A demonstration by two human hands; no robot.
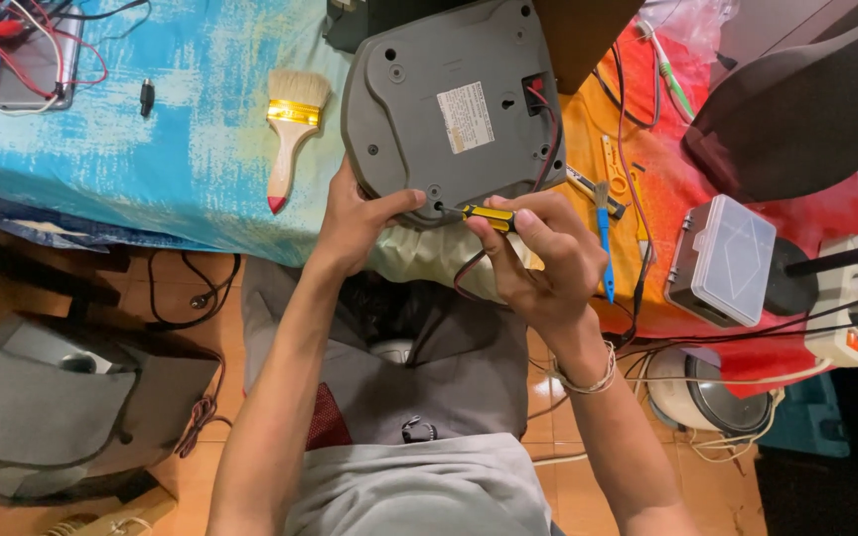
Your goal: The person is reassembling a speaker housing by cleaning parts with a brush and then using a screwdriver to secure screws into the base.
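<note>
The screwdriver (490,215) tip is too small to see, its handle half hidden by the right hand's fingers (533,230).

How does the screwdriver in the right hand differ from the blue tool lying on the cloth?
The screwdriver has a yellow-and-black handle; the blue tool is slim and blue. The screwdriver is gripped by the right hand with its tip at the grey casing; the blue tool lies untouched. Both are small hand tools.

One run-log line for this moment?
left hand: steadies grey base | right hand: holds yellow screwdriver at base edge | paintbrush lies left
</note>
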